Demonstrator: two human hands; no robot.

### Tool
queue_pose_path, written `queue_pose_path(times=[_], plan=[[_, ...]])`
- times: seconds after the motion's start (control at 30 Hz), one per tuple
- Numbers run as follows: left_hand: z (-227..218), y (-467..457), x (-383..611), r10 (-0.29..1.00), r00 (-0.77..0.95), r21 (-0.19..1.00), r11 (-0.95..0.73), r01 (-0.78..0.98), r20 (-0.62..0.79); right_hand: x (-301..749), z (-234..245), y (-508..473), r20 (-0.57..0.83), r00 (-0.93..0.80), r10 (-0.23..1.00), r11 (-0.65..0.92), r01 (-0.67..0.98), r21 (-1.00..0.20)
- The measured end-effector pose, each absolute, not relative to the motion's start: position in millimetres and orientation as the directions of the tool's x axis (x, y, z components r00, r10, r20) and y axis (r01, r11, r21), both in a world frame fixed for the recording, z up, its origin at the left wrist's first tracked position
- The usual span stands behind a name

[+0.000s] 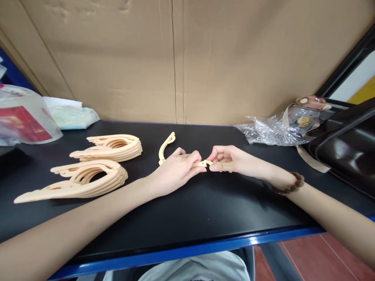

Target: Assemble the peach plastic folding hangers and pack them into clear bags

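Note:
Just right of the table's middle, a cream plastic folding clothes hanger [166,148] is between my two hands. My left hand [177,171] is closed over its body, palm down, and hides much of it. One curved arm of the hanger sticks out beyond the left knuckles. My right hand [226,159] pinches a small curved piece at the hanger's right end between thumb and fingers. To the left lie two piles of folded hangers in the same cream plastic: a rear pile [124,154] and a front pile [101,189].
The black tabletop [181,222] has a blue front edge. A cardboard wall [117,66] stands behind. At far left are a clear bag [54,130] and a soft white-green packet [77,117]. Crinkled clear plastic [263,130] and a black bag [348,144] lie right.

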State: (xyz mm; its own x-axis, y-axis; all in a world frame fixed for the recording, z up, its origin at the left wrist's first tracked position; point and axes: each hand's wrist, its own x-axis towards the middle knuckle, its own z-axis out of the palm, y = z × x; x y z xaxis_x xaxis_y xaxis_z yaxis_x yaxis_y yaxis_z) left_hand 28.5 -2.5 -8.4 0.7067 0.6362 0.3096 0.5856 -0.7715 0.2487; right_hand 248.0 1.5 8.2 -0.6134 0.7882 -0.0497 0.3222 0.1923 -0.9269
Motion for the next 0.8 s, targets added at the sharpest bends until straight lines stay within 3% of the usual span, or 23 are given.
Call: queue_pose_path(times=[0.17, 0.5, 0.8], plan=[[-8.9, -3.2, 28.0, 0.581, 0.744, 0.199, -0.813, 0.547, 0.330, 249.2, 9.1, -0.8, -0.117, -0.621, 0.775, 0.161, 0.373, -0.914], [-9.6, -5.0, 27.7, 0.602, 0.721, 0.173, -0.795, 0.581, 0.345, 248.1, 8.6, -4.4, -0.151, -0.653, 0.742, 0.102, 0.333, -0.937], [-11.3, -3.2, 27.4, 0.562, 0.765, 0.175, -0.827, 0.535, 0.314, 244.4, 5.1, -4.2, -0.107, -0.680, 0.725, 0.158, 0.316, -0.936]])
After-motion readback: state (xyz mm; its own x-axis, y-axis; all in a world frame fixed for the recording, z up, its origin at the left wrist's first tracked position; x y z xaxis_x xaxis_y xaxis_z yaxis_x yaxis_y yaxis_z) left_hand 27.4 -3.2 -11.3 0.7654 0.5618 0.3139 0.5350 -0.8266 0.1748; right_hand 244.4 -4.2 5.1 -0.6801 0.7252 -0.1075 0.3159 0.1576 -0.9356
